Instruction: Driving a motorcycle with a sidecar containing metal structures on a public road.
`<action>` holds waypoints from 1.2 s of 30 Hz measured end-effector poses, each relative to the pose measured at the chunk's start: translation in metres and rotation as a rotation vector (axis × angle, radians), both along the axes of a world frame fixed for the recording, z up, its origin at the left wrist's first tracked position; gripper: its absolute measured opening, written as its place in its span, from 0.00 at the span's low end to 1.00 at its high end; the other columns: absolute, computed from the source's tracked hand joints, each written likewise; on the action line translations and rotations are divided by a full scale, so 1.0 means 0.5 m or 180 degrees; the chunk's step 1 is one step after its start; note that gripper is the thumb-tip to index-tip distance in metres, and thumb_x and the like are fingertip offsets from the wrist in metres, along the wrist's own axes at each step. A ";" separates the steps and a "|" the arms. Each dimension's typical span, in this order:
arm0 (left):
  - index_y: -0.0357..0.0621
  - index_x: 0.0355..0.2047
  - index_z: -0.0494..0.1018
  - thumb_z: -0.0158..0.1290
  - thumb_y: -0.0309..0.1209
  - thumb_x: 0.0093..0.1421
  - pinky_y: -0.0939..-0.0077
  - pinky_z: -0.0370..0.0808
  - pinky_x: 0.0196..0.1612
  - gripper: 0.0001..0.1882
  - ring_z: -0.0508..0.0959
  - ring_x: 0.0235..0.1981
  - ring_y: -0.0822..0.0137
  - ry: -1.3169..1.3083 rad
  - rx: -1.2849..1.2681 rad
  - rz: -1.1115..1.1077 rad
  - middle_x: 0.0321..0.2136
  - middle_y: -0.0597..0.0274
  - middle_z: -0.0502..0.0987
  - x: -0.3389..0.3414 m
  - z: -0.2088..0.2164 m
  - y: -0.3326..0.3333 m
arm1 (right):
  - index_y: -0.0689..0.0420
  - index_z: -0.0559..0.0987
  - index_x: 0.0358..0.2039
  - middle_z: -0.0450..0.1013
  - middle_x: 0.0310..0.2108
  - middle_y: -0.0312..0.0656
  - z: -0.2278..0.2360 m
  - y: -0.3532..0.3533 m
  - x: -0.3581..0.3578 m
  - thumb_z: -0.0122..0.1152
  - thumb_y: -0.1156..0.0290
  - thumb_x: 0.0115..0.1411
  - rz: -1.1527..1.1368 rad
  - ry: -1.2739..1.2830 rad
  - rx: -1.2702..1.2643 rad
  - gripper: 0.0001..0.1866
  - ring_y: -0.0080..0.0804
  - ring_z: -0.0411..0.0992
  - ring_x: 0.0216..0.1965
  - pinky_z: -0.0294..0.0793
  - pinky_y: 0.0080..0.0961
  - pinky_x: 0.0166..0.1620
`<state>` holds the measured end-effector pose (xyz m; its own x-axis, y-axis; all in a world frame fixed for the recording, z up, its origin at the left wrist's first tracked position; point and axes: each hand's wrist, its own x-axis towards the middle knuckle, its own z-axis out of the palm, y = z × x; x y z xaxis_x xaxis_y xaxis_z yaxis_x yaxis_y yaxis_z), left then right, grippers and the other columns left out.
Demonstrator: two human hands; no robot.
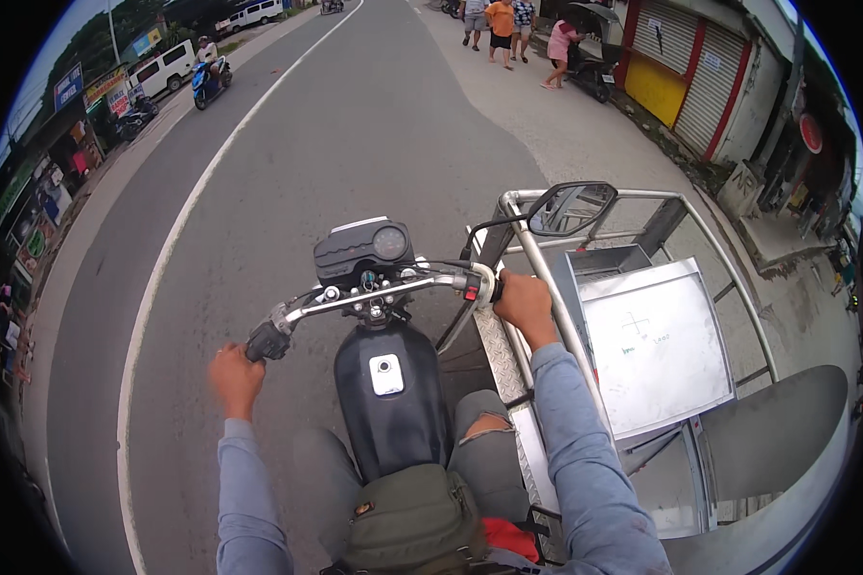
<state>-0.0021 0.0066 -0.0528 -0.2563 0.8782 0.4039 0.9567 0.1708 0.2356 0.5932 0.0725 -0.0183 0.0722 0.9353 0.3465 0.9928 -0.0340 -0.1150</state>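
Note:
I sit astride a motorcycle with a black fuel tank (pixel 389 383) and silver handlebars (pixel 379 299). My left hand (pixel 235 379) is wrapped round the left handlebar grip, beside its black switch housing (pixel 268 341). My right hand (pixel 527 307) closes over the right grip, next to a red switch (pixel 472 287). Between the bars sits a black instrument panel (pixel 361 245) with a round dial. A green-grey bag (pixel 412 522) rests at my lap. Both hands' fingertips are hidden under the grips.
A metal-framed sidecar (pixel 724 278) with a white panel (pixel 652 345) and a mirror (pixel 572 208) is at the right. A rider on a blue scooter (pixel 208 84) is on the left, near a white van (pixel 163 69). Several people (pixel 501 29) walk along the right roadside by a parked motorcycle (pixel 593 72).

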 end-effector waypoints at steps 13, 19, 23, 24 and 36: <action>0.47 0.39 0.94 0.69 0.38 0.53 0.41 0.82 0.52 0.15 0.89 0.48 0.41 -0.0147 0.0162 0.0158 0.41 0.48 0.90 -0.041 -0.028 -0.077 | 0.51 0.92 0.47 0.90 0.36 0.54 -0.040 0.075 -0.036 0.80 0.56 0.62 0.0572 -0.0190 0.0268 0.17 0.62 0.90 0.42 0.88 0.59 0.47; 0.47 0.36 0.93 0.69 0.37 0.50 0.43 0.83 0.57 0.13 0.89 0.48 0.42 -0.0269 0.0302 -0.0102 0.39 0.49 0.90 -0.005 -0.041 0.013 | 0.50 0.92 0.58 0.91 0.46 0.56 -0.087 0.055 0.088 0.77 0.58 0.68 0.0178 -0.0210 0.0392 0.21 0.66 0.89 0.50 0.87 0.64 0.52; 0.49 0.40 0.93 0.72 0.37 0.50 0.43 0.85 0.53 0.16 0.89 0.47 0.41 -0.0083 0.0588 -0.0137 0.40 0.51 0.90 -0.029 -0.038 0.021 | 0.51 0.93 0.56 0.91 0.45 0.57 -0.043 0.021 0.015 0.76 0.61 0.68 0.0116 0.0031 0.0160 0.18 0.67 0.89 0.48 0.87 0.63 0.51; 0.48 0.38 0.93 0.72 0.38 0.51 0.43 0.87 0.50 0.15 0.89 0.45 0.41 -0.0013 0.0366 -0.0160 0.40 0.51 0.90 -0.033 -0.026 0.026 | 0.51 0.93 0.55 0.91 0.43 0.58 -0.029 0.010 0.019 0.75 0.63 0.67 -0.0086 -0.0136 -0.0083 0.17 0.66 0.89 0.47 0.87 0.62 0.50; 0.46 0.35 0.92 0.73 0.35 0.51 0.42 0.84 0.51 0.12 0.88 0.46 0.39 -0.0077 0.0319 -0.0254 0.41 0.48 0.90 -0.012 -0.008 0.030 | 0.51 0.87 0.43 0.90 0.35 0.51 -0.042 -0.009 0.011 0.83 0.62 0.52 -0.0104 -0.0274 0.0130 0.20 0.56 0.91 0.39 0.88 0.53 0.44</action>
